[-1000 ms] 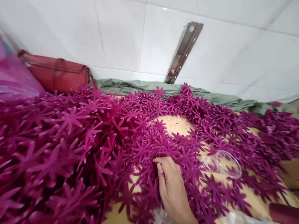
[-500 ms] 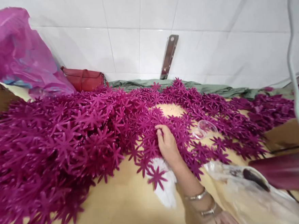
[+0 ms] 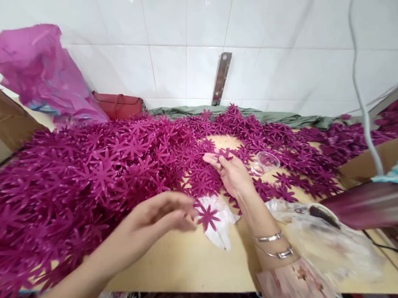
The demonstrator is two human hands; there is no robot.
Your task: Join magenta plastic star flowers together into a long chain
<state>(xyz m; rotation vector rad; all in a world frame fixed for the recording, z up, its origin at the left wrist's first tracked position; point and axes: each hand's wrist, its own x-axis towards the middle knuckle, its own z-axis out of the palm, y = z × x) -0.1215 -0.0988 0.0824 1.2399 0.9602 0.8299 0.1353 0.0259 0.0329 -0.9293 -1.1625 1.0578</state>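
My right hand (image 3: pixel 237 176) is palm-up above the table, its thumb pressed over a purple flower cutout (image 3: pixel 226 155) on the fingers. Two silver bangles circle that wrist. My left hand (image 3: pixel 164 215), slightly blurred, reaches in from the lower left with fingers stretched and apart, nothing seen in them. Just right of its fingertips, a single flower cutout (image 3: pixel 208 218) with narrow petals lies on a crumpled white tissue (image 3: pixel 222 236). A big heap of the same flower cutouts (image 3: pixel 98 172) spreads across the left and back of the table.
Near my right hand stands a clear plastic cup (image 3: pixel 268 160). A clear plastic bag (image 3: pixel 336 253) lies at the right of the table (image 3: pixel 180 268). Behind the heap are a red purse (image 3: pixel 119 105), a pink plastic bag (image 3: pixel 44 73) and a metal ruler (image 3: pixel 222 79) against the tiled wall.
My left hand has come into view from the lower left. My right hand has turned palm-up and shifted slightly right, now with a flower cutout in it. The view has shifted too.
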